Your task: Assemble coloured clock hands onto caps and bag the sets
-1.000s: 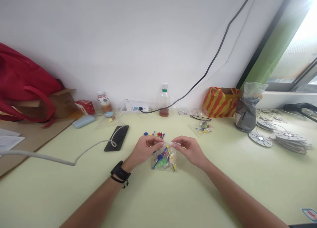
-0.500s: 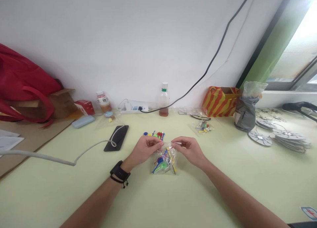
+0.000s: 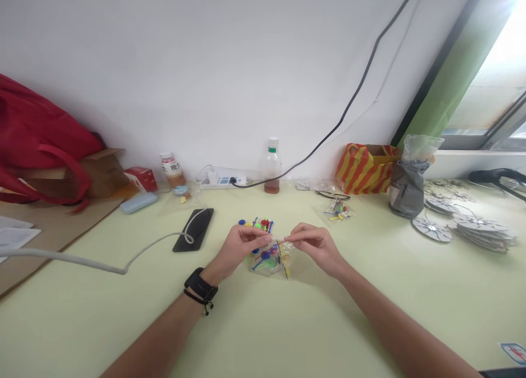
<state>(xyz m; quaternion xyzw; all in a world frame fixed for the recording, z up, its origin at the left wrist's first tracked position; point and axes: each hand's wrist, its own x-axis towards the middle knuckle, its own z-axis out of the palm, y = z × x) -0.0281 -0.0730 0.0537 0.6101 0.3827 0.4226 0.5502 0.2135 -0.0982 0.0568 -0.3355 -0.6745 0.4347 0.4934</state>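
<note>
A clear plastic bag [image 3: 269, 264] with small blue, green, yellow and red plastic parts inside hangs between my hands, its top edge uppermost. My left hand [image 3: 243, 247] pinches one upper corner between thumb and fingers. At the opposite corner, my right hand [image 3: 314, 247] pinches the bag's edge with thumb and forefinger. Just beyond the left fingers lies a small heap of loose coloured plastic parts [image 3: 264, 224], partly hidden by that hand. The exact shapes inside the bag are hard to make out.
A black phone [image 3: 193, 230] with a grey cable lies to the left. Farther right sits another bag of coloured parts [image 3: 338, 209]. A bottle [image 3: 272, 167] stands by the wall beside a power strip [image 3: 224, 179]. Stacked grey discs [image 3: 482, 233] are at far right.
The bag's lower end has risen and tilted away from me, and its contents have shifted. Both hands stay at its top edge, with the right fingers straighter than before.
</note>
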